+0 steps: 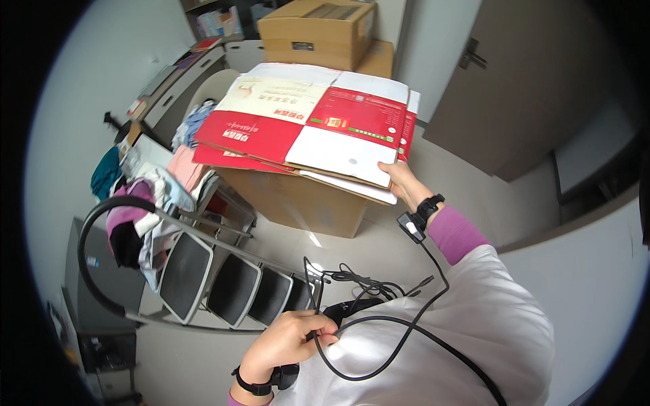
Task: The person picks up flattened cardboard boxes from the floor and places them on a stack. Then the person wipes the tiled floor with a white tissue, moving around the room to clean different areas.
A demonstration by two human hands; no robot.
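With its thumb on top and its fingers hidden underneath, my right hand [402, 181] grips the near right corner of a flattened red and white cardboard box [264, 134]. This printed sheet lies on other folded cardboard, on top of a large brown cardboard box [299, 200] on the floor. My left hand [299, 335] is low in front of my body, its fingers closed around a black cable [358, 378] close to a black pouch [350, 307] at my waist. Each wrist wears a black strap with a small device; a cable runs from the right device [411, 226].
A folding step ladder [233, 289] with black treads stands at the left, beside a heap of clothes [134, 203]. Taped brown boxes [310, 35] are stacked behind the cardboard. A grey door [513, 91] stands at the right. Along the left wall runs a desk [172, 96].
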